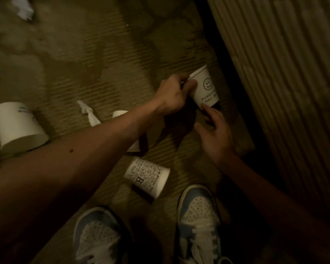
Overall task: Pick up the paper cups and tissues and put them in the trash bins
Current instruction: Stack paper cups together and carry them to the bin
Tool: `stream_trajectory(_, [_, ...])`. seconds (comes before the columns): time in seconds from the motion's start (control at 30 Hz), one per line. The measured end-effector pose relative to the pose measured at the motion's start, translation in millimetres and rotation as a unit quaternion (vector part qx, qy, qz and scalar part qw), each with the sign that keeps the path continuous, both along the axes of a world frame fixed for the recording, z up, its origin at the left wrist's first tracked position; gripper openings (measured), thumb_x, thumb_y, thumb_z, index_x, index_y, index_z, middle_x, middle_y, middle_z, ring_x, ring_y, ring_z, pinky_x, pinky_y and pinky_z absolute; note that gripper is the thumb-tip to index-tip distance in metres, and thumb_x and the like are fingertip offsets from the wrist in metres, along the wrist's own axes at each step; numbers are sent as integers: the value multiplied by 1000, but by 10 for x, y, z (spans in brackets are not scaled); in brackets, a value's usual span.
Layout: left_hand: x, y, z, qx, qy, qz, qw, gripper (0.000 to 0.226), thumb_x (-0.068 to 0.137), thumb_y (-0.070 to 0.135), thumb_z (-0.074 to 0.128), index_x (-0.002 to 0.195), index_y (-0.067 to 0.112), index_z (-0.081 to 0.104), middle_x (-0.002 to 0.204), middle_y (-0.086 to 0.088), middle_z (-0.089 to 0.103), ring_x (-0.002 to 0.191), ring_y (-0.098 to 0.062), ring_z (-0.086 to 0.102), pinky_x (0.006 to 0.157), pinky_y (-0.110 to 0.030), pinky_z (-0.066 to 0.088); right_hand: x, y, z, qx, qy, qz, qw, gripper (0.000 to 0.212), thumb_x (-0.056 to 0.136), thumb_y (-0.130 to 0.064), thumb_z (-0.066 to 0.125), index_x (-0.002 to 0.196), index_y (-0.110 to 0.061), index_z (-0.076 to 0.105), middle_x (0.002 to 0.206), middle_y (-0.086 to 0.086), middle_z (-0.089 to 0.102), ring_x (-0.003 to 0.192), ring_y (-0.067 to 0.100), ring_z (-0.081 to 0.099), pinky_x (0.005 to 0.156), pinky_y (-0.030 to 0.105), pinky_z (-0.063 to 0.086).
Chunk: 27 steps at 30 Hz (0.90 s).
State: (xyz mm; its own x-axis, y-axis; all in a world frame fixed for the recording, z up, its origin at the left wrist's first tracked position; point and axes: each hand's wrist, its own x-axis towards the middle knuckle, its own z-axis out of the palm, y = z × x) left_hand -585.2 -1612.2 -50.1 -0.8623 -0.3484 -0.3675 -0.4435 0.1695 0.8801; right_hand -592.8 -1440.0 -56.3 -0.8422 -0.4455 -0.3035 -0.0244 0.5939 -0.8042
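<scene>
A white paper cup with a smiley face (205, 87) is held just above the carpet, at the right of the scene. My left hand (172, 95) grips its rim. My right hand (214, 134) is below it with fingers spread, one fingertip touching the cup's base. A cup with black doodles (148, 177) lies on its side near my shoes. A large plain cup (17, 125) lies at the far left. Another cup (122, 114) is mostly hidden behind my left forearm. A twisted tissue (89, 114) lies beside it, and a crumpled tissue (24, 6) sits at the top left.
The floor is a dim green-brown ribbed carpet (103, 73). A ribbed fabric surface (284, 82) rises along the right side behind a dark gap. My two blue and white sneakers (197, 212) stand at the bottom. No trash bin is in view.
</scene>
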Motion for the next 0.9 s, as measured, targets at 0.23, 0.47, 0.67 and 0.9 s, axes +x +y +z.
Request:
stream_trajectory(0.23, [701, -377, 240, -15, 16, 11, 1000, 26, 102, 32, 47, 84, 17, 57, 71, 4, 58, 60, -4, 57, 52, -22, 47, 89, -423, 236, -36, -35, -26, 998, 36, 71, -60, 70, 84, -31, 53, 87, -2, 65, 81, 18, 67, 71, 47, 58])
stream_trajectory(0.47, [1429, -358, 616, -18, 11, -23, 1000, 29, 102, 28, 49, 92, 3, 59, 76, -3, 60, 65, -8, 58, 56, -28, 50, 345, -680, 467, -74, -239, 175, 952, 74, 51, -51, 84, 116, -23, 60, 101, -2, 74, 89, 9, 72, 62, 19, 55])
stream_trajectory(0.67, [2104, 48, 451, 146, 2, 210, 967, 6, 96, 21, 60, 100, 18, 56, 73, -3, 62, 58, -13, 62, 52, -28, 55, 266, -362, 505, -36, -343, 252, 904, 35, 61, -42, 80, 91, -24, 75, 86, 5, 76, 73, 16, 73, 54, 23, 53])
stream_trajectory(0.9, [2454, 511, -20, 185, -120, 202, 954, 36, 78, 49, 75, 108, 46, 57, 101, 9, 65, 79, -13, 71, 58, -28, 57, 398, -30, 338, 41, -457, 181, 870, 58, 63, -41, 76, 110, -8, 67, 97, 16, 74, 77, 24, 72, 61, 33, 58])
